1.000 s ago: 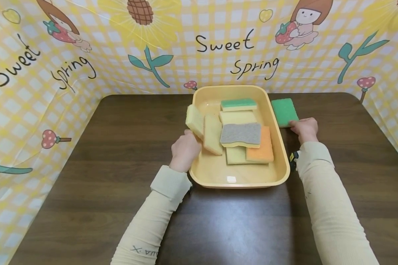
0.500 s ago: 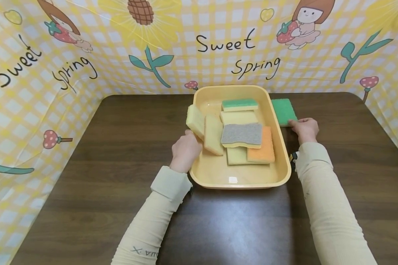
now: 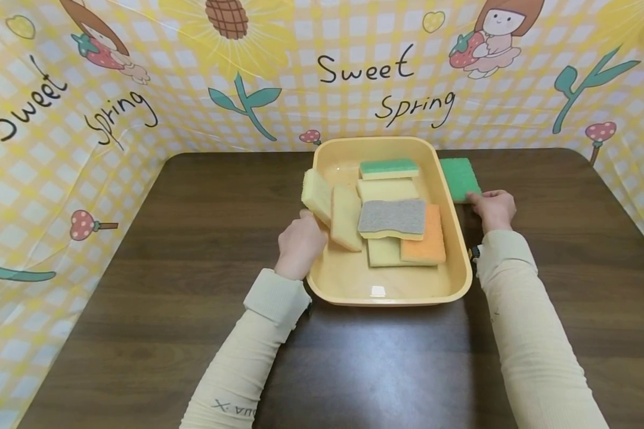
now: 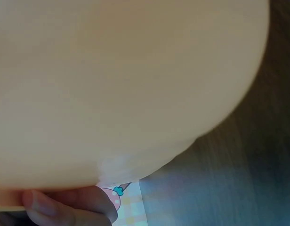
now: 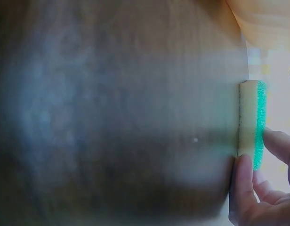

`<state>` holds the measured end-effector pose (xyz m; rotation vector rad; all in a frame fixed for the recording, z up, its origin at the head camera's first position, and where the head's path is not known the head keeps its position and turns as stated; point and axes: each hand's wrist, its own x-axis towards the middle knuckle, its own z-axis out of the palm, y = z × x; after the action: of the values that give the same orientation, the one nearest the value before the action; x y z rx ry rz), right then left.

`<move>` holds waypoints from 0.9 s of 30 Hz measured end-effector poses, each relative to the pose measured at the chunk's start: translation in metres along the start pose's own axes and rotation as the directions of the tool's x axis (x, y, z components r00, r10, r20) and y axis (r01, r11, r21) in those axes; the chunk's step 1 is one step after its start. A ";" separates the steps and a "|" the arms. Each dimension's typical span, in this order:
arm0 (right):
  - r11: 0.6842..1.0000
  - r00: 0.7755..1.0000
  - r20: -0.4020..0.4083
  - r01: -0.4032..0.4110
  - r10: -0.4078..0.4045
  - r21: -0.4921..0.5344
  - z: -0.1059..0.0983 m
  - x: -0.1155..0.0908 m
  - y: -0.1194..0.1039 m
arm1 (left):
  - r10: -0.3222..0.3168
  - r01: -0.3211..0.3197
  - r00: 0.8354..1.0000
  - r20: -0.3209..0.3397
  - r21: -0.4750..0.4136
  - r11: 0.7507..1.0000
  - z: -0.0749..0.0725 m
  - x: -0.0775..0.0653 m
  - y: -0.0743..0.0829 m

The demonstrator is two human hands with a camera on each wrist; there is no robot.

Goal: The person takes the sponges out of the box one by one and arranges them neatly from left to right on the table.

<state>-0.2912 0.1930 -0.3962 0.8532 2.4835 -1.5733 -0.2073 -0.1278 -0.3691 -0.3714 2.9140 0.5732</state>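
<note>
Well, left hand (image 3: 301, 244) curled on tray (image 3: 343, 281) rim, grip closed; right hand (image 3: 494, 209) pinches green sponge (image 3: 460, 179) by near edge.

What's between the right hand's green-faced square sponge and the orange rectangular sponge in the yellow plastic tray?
Head view: the tray's right wall, with the green-faced sponge outside, the orange sponge inside.

Head view from above, forward and down — wrist views close — tray (image 3: 349, 285) in all.
</note>
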 end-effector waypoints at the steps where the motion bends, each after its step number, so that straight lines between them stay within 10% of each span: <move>1: 1.000 1.000 0.003 0.000 0.000 0.001 0.000 0.000 0.000 | -0.001 0.001 1.000 0.000 -0.001 1.000 0.000 0.000 0.000; 14: 0.996 0.994 0.111 0.012 -0.021 0.088 -0.006 0.001 0.003 | 0.015 -0.015 1.000 -0.011 0.002 1.000 0.000 0.000 -0.001; 27: 0.985 0.965 0.252 0.111 -0.076 -0.130 -0.031 -0.021 -0.024 | 0.024 -0.024 0.999 -0.023 0.004 1.000 0.001 -0.001 -0.003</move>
<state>-0.2788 0.2031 -0.3553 0.4935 2.4508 -1.4075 -0.2057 -0.1298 -0.3711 -0.3455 2.9450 0.5712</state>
